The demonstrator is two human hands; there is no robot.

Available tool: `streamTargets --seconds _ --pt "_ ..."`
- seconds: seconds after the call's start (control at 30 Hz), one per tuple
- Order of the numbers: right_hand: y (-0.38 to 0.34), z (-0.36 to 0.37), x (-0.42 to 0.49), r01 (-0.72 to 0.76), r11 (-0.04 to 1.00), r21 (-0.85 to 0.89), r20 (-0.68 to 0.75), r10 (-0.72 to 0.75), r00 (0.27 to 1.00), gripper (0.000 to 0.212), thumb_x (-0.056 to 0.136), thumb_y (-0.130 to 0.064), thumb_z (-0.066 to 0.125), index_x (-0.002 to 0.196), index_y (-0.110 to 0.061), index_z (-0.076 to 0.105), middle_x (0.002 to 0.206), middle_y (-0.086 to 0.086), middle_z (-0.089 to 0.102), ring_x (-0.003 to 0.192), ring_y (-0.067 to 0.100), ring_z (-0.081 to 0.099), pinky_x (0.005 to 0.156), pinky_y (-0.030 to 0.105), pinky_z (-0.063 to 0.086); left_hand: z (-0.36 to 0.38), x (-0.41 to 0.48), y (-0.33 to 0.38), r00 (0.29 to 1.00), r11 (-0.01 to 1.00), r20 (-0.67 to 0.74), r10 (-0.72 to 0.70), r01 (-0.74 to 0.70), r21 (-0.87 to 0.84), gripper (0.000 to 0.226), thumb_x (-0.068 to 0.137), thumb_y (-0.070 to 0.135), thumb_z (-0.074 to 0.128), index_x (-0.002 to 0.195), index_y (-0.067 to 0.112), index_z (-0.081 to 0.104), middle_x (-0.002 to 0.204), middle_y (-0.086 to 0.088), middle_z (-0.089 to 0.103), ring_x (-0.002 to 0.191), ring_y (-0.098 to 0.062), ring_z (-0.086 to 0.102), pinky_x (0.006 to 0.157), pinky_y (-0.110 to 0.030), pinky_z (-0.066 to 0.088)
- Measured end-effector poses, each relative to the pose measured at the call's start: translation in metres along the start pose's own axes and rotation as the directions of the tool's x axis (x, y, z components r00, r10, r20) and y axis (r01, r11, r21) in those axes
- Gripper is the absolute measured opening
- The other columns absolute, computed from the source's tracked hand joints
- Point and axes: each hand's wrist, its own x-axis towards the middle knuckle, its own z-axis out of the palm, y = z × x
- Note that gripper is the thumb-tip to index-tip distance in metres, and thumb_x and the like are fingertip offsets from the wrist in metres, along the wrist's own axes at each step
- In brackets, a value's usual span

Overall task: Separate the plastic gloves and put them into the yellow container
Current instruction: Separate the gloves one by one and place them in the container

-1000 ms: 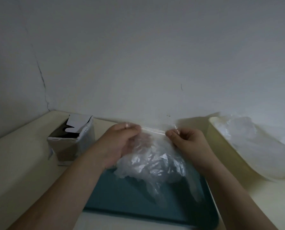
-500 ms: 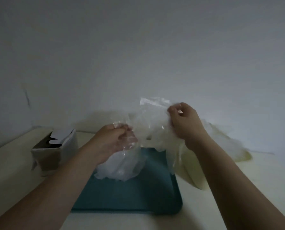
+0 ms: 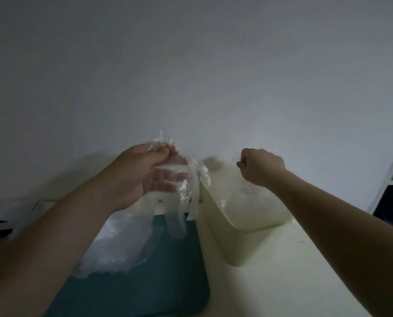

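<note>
Head view: the left hand is raised above the far end of the teal tray, palm turned toward the right, forearm rising from the lower left. Its thumb and fingertips are pressed together at the top, pinching the upper edge of a bunch of plastic gloves. The bunch hangs straight down from that pinch with its long axis vertical, and 1 glove finger dangles lowest, pointing at the tray. Beneath the left forearm a pile of gloves lies crumpled on the tray.

The right hand is held well apart from the left, above the yellow container, knuckles up, forearm reaching in from the lower right. Its fingers are curled tight, nipping a scrap of clear film, 1 loose glove. The glove is too blurred to tell which way it hangs. More clear plastic lies inside the container.

The container stands on the pale table just beside the tray's right edge, its long axis running away toward the wall. A cardboard box sits at the far left.
</note>
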Motion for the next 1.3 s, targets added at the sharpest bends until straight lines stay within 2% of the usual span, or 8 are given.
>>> streamTargets --seconds 0.27,0.43,0.53,0.63,0.8,0.93,1.1,1.3 --pt "-0.007 0.032 -0.004 -0.001 0.996 0.090 0.107 -0.009 0.994 0.043 0.106 -0.020 0.048 0.145 -0.003 0.042 0.143 0.024 0.047 0.134 0.041 0.047 0.110 0.047 0.043 0.046 0.032 0.029 0.961 0.989 0.267 0.066 -0.028 -0.145 0.014 0.108 0.016 0.045 0.108 0.016 0.059 0.130 -0.014 0.073 0.089 -0.028 0.079 0.054 -0.029 0.060" --pt "0.032 0.006 0.002 -0.173 0.878 0.446 0.037 0.175 0.984 0.036 0.108 -0.006 0.046 0.144 -0.001 0.047 0.124 0.015 0.059 0.118 0.028 0.060 0.083 0.014 0.053 0.082 0.095 -0.013 0.990 0.986 0.074 -0.118 0.126 -0.109 0.009 0.100 0.002 0.063 0.107 0.008 0.065 0.108 -0.017 0.078 0.079 -0.026 0.079 0.059 -0.033 0.065" --pt "0.060 -0.007 0.014 -0.166 0.794 0.585 -0.051 0.240 0.969 0.040 0.100 -0.011 0.064 0.139 -0.006 0.056 0.122 0.018 0.067 0.118 0.034 0.063 0.096 0.038 0.050 0.094 0.122 -0.047 0.976 0.979 -0.095 -0.198 0.201 0.021 0.020 0.090 -0.010 0.072 0.107 -0.002 0.067 0.112 -0.023 0.074 0.074 -0.027 0.076 0.056 -0.035 0.064" --pt "0.069 -0.028 0.008 -0.147 0.695 0.703 -0.133 0.332 0.934 0.035 0.101 -0.017 0.052 0.135 -0.019 0.060 0.117 0.001 0.064 0.105 0.022 0.063 0.083 0.032 0.051 0.103 0.133 -0.070 0.962 0.957 -0.187 -0.200 0.233 0.174 0.031 0.084 -0.014 0.073 0.112 -0.002 0.068 0.109 -0.022 0.072 0.071 -0.029 0.077 0.064 -0.042 0.066" --pt "0.025 -0.043 -0.027 -0.027 0.793 0.609 0.097 -0.041 0.995 0.034 0.101 -0.034 0.061 0.132 -0.021 0.066 0.131 0.002 0.067 0.115 0.020 0.065 0.091 0.025 0.047 0.115 0.139 -0.084 0.944 0.946 -0.279 -0.176 0.240 0.217 0.024 0.090 -0.004 0.067 0.113 0.000 0.068 0.103 -0.022 0.070 0.074 -0.032 0.071 0.065 -0.040 0.061" --pt "-0.009 -0.030 -0.044 -0.040 0.914 0.404 0.445 -0.158 0.881 0.056 0.107 -0.043 0.044 0.157 -0.018 0.039 0.162 0.008 0.040 0.144 0.026 0.044 0.104 0.027 0.036 0.107 0.142 -0.087 0.925 0.960 -0.314 -0.212 0.257 0.108 0.033 0.079 0.008 0.060 0.110 0.005 0.070 0.103 -0.021 0.074 0.091 -0.037 0.072 0.084 -0.046 0.062" --pt "-0.030 0.008 -0.035 0.088 0.983 0.159 0.609 -0.167 0.775 0.066 0.106 -0.049 0.045 0.164 -0.035 0.018 0.168 0.003 0.029 0.150 0.029 0.036 0.119 0.040 0.031 0.091 0.125 -0.077 0.928 0.971 -0.351 -0.126 0.187 0.147 0.037 0.084 -0.004 0.052 0.057 0.022 0.049 0.067 -0.005 0.043 0.066 -0.024 0.043 0.071 -0.034 0.044" --pt "-0.040 0.045 -0.036 0.294 0.955 -0.040 0.684 -0.188 0.704 0.048 0.107 -0.023 0.048 0.154 -0.020 0.045 0.153 0.006 0.048 0.139 0.027 0.046 0.117 0.045 0.036 0.064 0.097 -0.070 0.950 0.979 -0.303 -0.074 0.128 0.161 0.011 0.095 0.000 0.062 0.092 0.011 0.062 0.109 -0.013 0.065 0.103 -0.025 0.067 0.096 -0.032 0.055"
